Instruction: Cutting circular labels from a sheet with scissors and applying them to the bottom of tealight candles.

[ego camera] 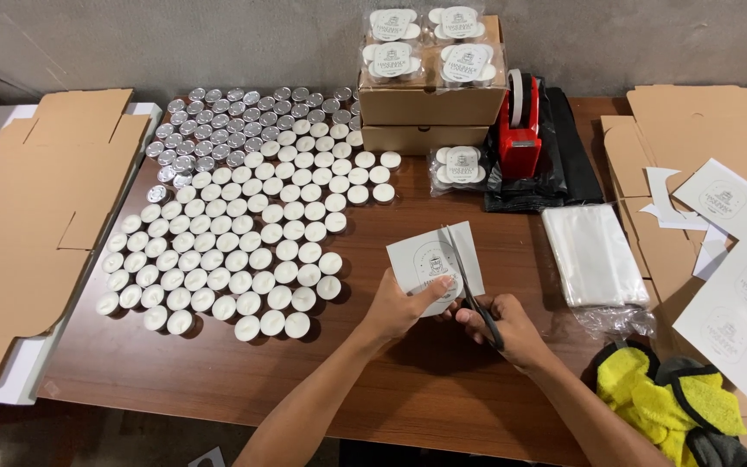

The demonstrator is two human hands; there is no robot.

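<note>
My left hand [401, 304] pinches the lower edge of a white paper piece [425, 258] printed with a round label design. My right hand [505, 327] grips black-handled scissors [469, 281], whose blades run up across the paper's right part, slightly apart. Both hands hover over the brown wooden table [373, 380] near its front middle.
Several rows of white tealight candles [244, 251] and empty metal cups [235, 121] fill the table's left centre. Flat cardboard [36, 216] lies left. Behind are brown boxes topped with candle packs [430, 82], a red tape dispenser [519, 130], clear bags [594, 255], label sheets [741, 277], yellow cloth [667, 406].
</note>
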